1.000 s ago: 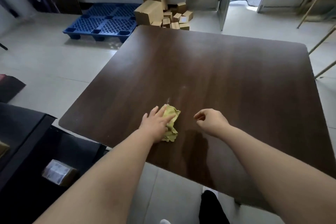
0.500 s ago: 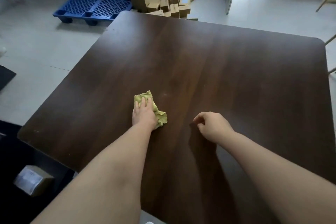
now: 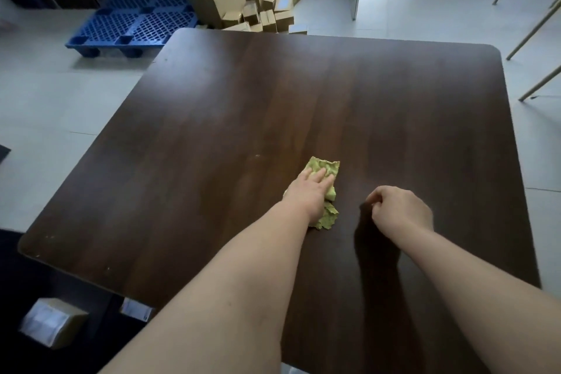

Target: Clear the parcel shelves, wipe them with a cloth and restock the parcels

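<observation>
Left hand (image 3: 306,191) pressed flat on crumpled green cloth (image 3: 326,168), well apart from the smooth wooden table's (image 3: 212,130) rounded edges; right hand (image 3: 397,209) curled, empty.

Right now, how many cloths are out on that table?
1: a crumpled green cloth under the flat left hand, near the middle of the table. The right hand, curled beside it, shows none, though its palm is hidden.

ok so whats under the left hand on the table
A crumpled green cloth, pressed onto the dark table by the left hand, fingers flat. Its edges show past the fingertips and beside the wrist; the middle is covered by the palm.
</observation>
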